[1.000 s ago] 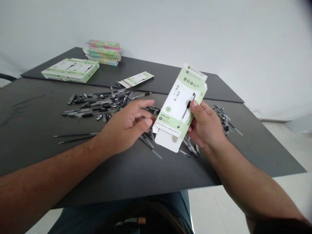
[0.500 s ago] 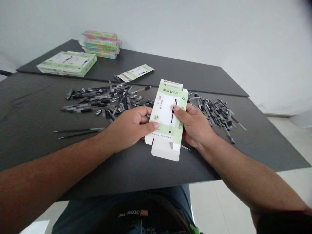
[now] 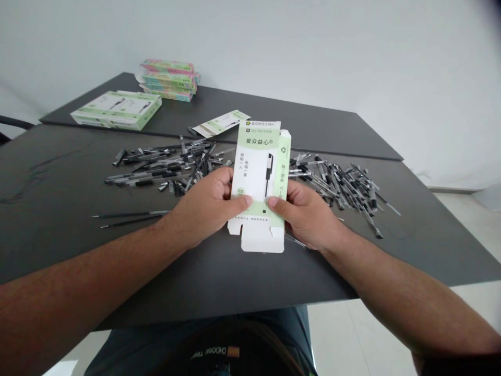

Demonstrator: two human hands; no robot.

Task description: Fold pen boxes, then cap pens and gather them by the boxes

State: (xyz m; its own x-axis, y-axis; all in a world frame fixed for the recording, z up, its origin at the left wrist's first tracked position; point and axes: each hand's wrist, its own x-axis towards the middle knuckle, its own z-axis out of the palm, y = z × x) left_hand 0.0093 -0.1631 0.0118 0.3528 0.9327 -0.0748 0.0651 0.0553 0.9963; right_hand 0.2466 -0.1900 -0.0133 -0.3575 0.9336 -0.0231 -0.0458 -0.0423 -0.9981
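Observation:
Between my two hands is a flattened-looking green and white pen box (image 3: 256, 172), its printed face towards me and its white end flaps sticking out at the bottom. My left hand (image 3: 209, 206) grips the left edge, thumb across the front. On the right edge my right hand (image 3: 309, 211) pinches the box, thumb on the printed pen. The fingers behind the box are hidden. Beyond my left hand lies a heap of black and clear pens (image 3: 156, 169). A second heap of pens (image 3: 348, 185) lies past my right hand.
At the back left, a block of green and white boxes (image 3: 117, 109) lies beside a stack of pink and green boxes (image 3: 168, 81). A single pen box (image 3: 223, 124) lies behind the pens. Two thin refills (image 3: 131, 216) lie left on the dark table (image 3: 219, 282).
The box has shifted slightly left and turned more upright. My right thumb has slid down its face to near the bottom. My left hand keeps its grip.

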